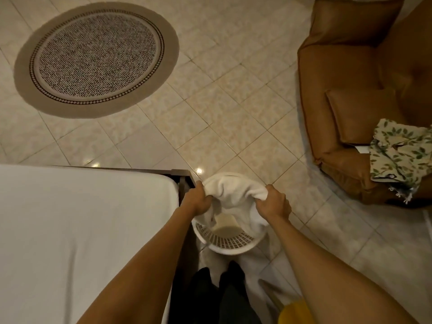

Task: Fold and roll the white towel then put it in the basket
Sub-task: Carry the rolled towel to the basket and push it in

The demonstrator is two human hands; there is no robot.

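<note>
Left hand (198, 199) clenched on the left end of the white towel (230, 192); right hand (272, 203) clenched on its right end. Towel bunched and slack between the two hands, held directly over the white basket (230, 244), with one fold drooping down along the right inner wall. Whether the towel is folded or rolled cannot be told from this angle. Basket stands on the tiled floor (233, 108), just beside the corner of the bed (81, 230), in front of the person's dark-clad legs (217, 298). Round rug (95, 59) well apart, far left. Brown floor cushion (364, 94) to the right carries a leaf-print cloth (399, 155).
</note>
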